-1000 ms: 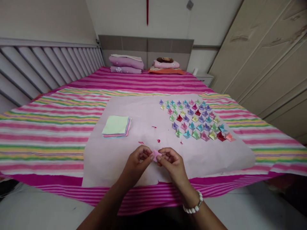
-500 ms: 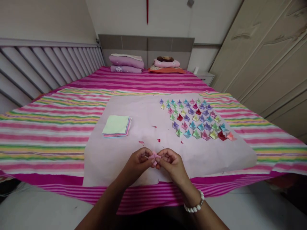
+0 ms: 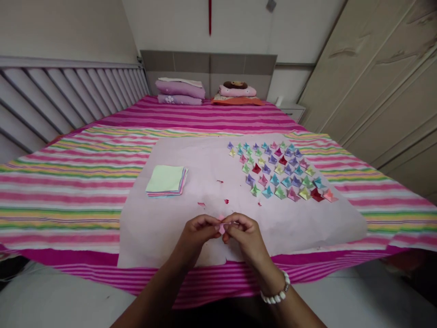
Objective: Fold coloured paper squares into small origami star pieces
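A small pink folded paper (image 3: 222, 228) is pinched between my two hands, a little above the white sheet. My left hand (image 3: 199, 232) grips its left side with thumb and forefinger. On the opposite side my right hand (image 3: 243, 233) pinches it the same way, a white bead bracelet (image 3: 275, 298) on that wrist. The fingers cover much of the paper. Several folded paper boats (image 3: 280, 193) in many colours stand in rows at the right of the sheet. To the left lies a stack of square paper (image 3: 165, 179), pale green on top.
The white sheet (image 3: 143, 241) lies over a striped bedspread (image 3: 68, 200). Small red scraps (image 3: 226, 201) are scattered beyond my hands. Folded purple bedding (image 3: 180, 89) and a pink pile (image 3: 238, 91) rest against the headboard. A slatted rail (image 3: 75, 95) runs along the left.
The pink paper has been turned in my fingers and shows less of its spread points. My fingertips have drawn closer together along its top edge.
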Available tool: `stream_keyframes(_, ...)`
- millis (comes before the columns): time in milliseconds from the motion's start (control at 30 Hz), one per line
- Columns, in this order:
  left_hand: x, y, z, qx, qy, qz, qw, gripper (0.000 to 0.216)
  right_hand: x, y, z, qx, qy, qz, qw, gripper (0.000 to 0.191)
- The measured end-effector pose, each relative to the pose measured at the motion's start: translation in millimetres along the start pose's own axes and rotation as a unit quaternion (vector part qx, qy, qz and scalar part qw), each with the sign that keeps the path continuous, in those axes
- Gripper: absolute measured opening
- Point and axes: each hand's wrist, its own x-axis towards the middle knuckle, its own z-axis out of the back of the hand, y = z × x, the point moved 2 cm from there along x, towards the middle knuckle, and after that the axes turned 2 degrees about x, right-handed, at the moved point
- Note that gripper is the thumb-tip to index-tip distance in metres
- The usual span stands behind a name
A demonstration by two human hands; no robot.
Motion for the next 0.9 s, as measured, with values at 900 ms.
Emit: stream_keyframes(900,-1.6,-13.4,3.4,0.219,-0.031,-0.111,0.969,0.021,2.5,-4.3,5.9,-0.052,-0.013,0.007,0.999,0.03)
